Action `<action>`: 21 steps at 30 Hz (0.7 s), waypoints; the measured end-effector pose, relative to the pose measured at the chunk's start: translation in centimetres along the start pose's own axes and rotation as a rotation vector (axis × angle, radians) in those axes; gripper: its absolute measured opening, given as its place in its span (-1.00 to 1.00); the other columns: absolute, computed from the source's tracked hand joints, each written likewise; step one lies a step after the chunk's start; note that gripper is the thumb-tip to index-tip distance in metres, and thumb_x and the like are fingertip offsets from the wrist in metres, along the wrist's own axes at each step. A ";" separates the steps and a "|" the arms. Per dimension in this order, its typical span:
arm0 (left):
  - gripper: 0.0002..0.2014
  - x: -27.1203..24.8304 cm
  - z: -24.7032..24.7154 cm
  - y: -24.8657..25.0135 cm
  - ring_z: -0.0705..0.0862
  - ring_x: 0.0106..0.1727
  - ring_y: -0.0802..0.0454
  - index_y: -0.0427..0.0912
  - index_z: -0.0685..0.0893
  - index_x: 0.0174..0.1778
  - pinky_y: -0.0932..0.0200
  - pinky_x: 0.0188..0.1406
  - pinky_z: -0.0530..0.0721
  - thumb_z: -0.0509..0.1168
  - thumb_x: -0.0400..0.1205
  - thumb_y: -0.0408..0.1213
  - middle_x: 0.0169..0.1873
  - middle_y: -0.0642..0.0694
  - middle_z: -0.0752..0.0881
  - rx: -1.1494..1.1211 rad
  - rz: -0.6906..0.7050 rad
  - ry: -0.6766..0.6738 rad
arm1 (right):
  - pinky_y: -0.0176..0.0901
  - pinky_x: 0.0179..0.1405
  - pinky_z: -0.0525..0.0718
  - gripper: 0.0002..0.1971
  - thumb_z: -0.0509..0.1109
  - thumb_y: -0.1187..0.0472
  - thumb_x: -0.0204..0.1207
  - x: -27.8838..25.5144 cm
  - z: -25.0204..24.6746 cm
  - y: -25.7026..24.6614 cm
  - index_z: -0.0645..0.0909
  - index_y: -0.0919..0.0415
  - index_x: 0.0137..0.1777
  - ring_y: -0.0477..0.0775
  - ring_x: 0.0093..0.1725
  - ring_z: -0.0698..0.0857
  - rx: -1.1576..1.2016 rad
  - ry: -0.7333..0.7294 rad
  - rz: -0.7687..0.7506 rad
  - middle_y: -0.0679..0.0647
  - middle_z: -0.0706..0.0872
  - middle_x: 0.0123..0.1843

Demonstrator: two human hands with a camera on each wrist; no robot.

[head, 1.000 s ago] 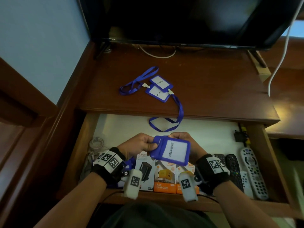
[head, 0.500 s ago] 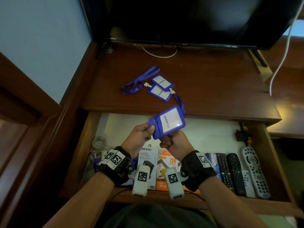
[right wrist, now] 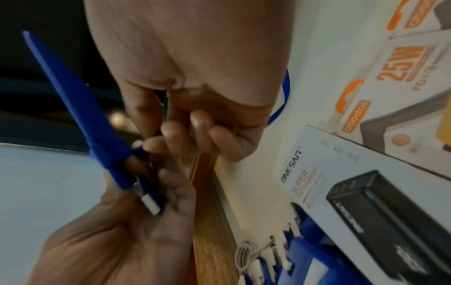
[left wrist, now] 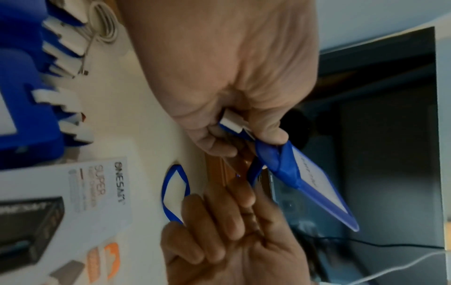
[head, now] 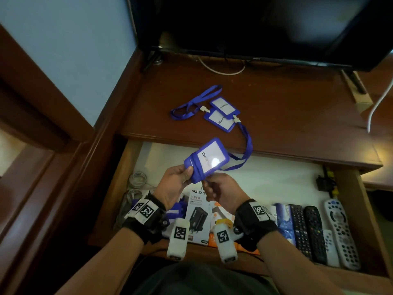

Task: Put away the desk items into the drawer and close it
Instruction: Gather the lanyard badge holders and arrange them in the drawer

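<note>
the blue badge holder (head: 207, 159) has been raised from just over the open drawer (head: 265, 179) to its back edge. left hand (head: 173, 186) pinches its end; right hand (head: 222, 191), fingers curled, grips its lanyard (head: 246, 152).

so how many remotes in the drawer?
4 visible, side by side at the drawer's right end: a black one, a second black one, a small white one low between them, and a large white one rightmost. More could be hidden under the arms.
</note>
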State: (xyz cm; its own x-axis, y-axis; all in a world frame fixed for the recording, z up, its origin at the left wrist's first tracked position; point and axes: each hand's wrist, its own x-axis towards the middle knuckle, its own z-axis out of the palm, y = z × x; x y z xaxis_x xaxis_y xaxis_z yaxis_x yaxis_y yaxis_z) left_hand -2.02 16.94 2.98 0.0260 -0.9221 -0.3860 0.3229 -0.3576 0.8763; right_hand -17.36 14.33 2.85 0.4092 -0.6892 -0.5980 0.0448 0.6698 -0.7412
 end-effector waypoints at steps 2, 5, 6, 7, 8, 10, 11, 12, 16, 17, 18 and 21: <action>-0.73 -0.2 -0.7 0.2 0.77 -0.01 0.07 -0.42 0.63 0.26 0.20 0.10 0.72 0.13 0.71 -0.46 -0.07 -0.10 0.81 0.034 0.000 0.026 | -0.21 -0.48 0.28 -0.77 0.25 0.27 0.44 0.6 -0.2 -0.5 0.55 0.16 -0.44 -0.02 -0.50 0.33 -0.061 0.025 -0.005 0.08 0.47 -0.47; -0.76 -0.4 -2.4 0.3 0.76 0.03 -0.01 -0.38 0.66 0.22 0.12 0.11 0.73 0.16 0.70 -0.45 -0.03 -0.13 0.80 0.096 -0.026 0.086 | -0.26 -0.55 0.29 -0.73 0.22 0.25 0.53 1.5 -1.4 -1.3 0.57 0.17 -0.41 -0.06 -0.52 0.39 -0.075 0.116 -0.019 0.04 0.51 -0.48; -0.77 -0.6 -3.1 0.4 0.75 0.04 -0.02 -0.37 0.66 0.21 0.15 0.06 0.74 0.17 0.70 -0.43 -0.01 -0.16 0.79 0.136 -0.039 0.108 | -0.27 -0.57 0.30 -0.72 0.24 0.23 0.55 1.8 -2.0 -1.7 0.58 0.17 -0.40 -0.05 -0.52 0.39 -0.067 0.157 -0.043 0.04 0.50 -0.48; -0.78 -1.0 -3.8 0.6 0.76 0.02 -0.01 -0.36 0.66 0.19 0.21 -0.03 0.76 0.18 0.71 -0.42 0.00 -0.17 0.78 0.184 -0.055 0.123 | -0.28 -0.58 0.32 -0.72 0.27 0.23 0.55 2.2 -2.8 -2.1 0.59 0.15 -0.41 -0.03 -0.51 0.39 -0.068 0.201 -0.075 0.04 0.50 -0.49; -0.81 -1.4 -4.6 0.7 0.76 0.00 0.02 -0.33 0.66 0.15 0.28 -0.14 0.75 0.19 0.71 -0.40 -0.03 -0.15 0.78 0.249 -0.077 0.139 | -0.27 -0.56 0.35 -0.74 0.29 0.23 0.53 2.4 -3.4 -2.7 0.60 0.12 -0.41 -0.02 -0.49 0.40 -0.092 0.249 -0.108 0.03 0.52 -0.49; -0.86 -2.2 -6.2 0.8 0.77 -0.16 0.14 -0.25 0.69 -0.05 0.40 -0.34 0.67 0.21 0.70 -0.38 -0.23 -0.01 0.80 0.437 -0.086 0.163 | -0.22 -0.47 0.41 -0.79 0.33 0.24 0.53 3.1 -4.6 -4.2 0.63 0.08 -0.34 -0.02 -0.46 0.44 -0.191 0.343 -0.177 0.02 0.57 -0.44; -0.84 -2.5 -7.1 0.8 0.74 -0.27 0.19 -0.19 0.67 -0.18 0.45 -0.40 0.60 0.23 0.70 -0.36 -0.35 0.05 0.77 0.583 -0.078 0.174 | -0.20 -0.41 0.43 -0.83 0.33 0.25 0.55 3.5 -4.9 -5.0 0.64 0.09 -0.28 -0.03 -0.43 0.47 -0.238 0.374 -0.215 0.02 0.59 -0.40; -0.81 -2.7 -8.1 0.7 0.71 -0.31 0.19 -0.15 0.65 -0.25 0.46 -0.38 0.56 0.26 0.69 -0.33 -0.38 0.05 0.74 0.751 -0.083 0.179 | -0.17 -0.33 0.45 -0.86 0.34 0.27 0.56 4.1 -5.2 -5.8 0.65 0.12 -0.22 -0.02 -0.38 0.51 -0.279 0.396 -0.250 0.02 0.60 -0.36; -0.81 -3.0 -10.9 0.3 0.69 -0.20 0.10 -0.26 0.71 -0.13 0.37 -0.28 0.53 0.31 0.66 -0.21 -0.22 -0.05 0.75 1.100 -0.171 0.163 | 0.00 0.01 0.53 -0.86 0.41 0.19 0.56 6.9 -5.5 -8.1 0.62 0.28 -0.13 0.05 -0.10 0.62 -0.545 0.437 -0.435 0.16 0.68 -0.13; -0.81 -3.1 -11.1 0.5 0.67 -0.24 0.12 -0.23 0.67 -0.20 0.39 -0.34 0.49 0.31 0.66 -0.20 -0.27 -0.02 0.71 1.126 -0.211 0.143 | 0.01 0.08 0.52 -0.86 0.43 0.17 0.55 7.9 -5.7 -8.3 0.63 0.25 -0.04 0.08 0.04 0.62 -0.687 0.440 -0.476 0.18 0.67 0.03; -0.79 -3.2 -11.4 0.8 0.66 -0.24 0.09 -0.19 0.62 -0.26 0.34 -0.33 0.50 0.31 0.66 -0.19 -0.30 -0.02 0.67 1.166 -0.242 0.111 | 0.03 0.19 0.50 -0.78 0.44 0.13 0.54 8.7 -5.7 -8.4 0.61 0.21 0.11 0.13 0.24 0.56 -0.849 0.445 -0.491 0.19 0.60 0.24; -0.81 -3.1 -11.5 2.2 0.66 -0.05 0.00 -0.18 0.61 -0.17 0.17 -0.08 0.56 0.29 0.67 -0.14 -0.12 -0.10 0.67 1.347 -0.295 -0.004 | 0.27 0.46 0.33 -0.34 0.45 -0.04 0.48 10.5 -6.1 -7.8 0.33 0.07 0.54 0.26 0.63 0.19 -1.216 0.419 -0.397 0.12 0.23 0.65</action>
State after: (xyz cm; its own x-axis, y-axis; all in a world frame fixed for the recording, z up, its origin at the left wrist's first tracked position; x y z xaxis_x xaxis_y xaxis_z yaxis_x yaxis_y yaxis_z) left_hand 9.50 20.70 2.81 0.1138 -0.7876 -0.6056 -0.8405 -0.4013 0.3639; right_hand -18.96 0.15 0.52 0.2398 -0.9564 -0.1668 -0.8261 -0.1107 -0.5525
